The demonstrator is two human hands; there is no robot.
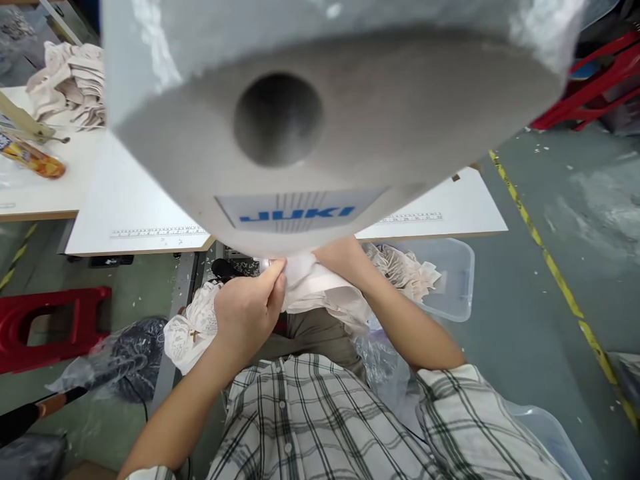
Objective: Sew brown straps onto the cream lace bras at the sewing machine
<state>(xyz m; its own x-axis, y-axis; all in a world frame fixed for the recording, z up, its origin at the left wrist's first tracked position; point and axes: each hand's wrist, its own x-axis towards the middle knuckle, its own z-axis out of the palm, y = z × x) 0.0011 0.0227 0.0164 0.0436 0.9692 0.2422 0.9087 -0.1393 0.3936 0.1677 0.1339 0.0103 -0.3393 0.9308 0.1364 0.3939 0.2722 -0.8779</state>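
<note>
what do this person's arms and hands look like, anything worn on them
The left hand is bare, with no glove or ring visible; the right hand is partly hidden by the machine, its visible part ungloved. Both forearms are bare, without a visible watch. The sleeves are white plaid with dark lines, matching the buttoned shirt.

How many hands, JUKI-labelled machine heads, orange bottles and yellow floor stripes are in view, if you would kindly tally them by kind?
Hands: 2, the left hand and right hand
JUKI-labelled machine head: 1
Orange bottle: 1
Yellow floor stripes: 2
Total: 6
</note>
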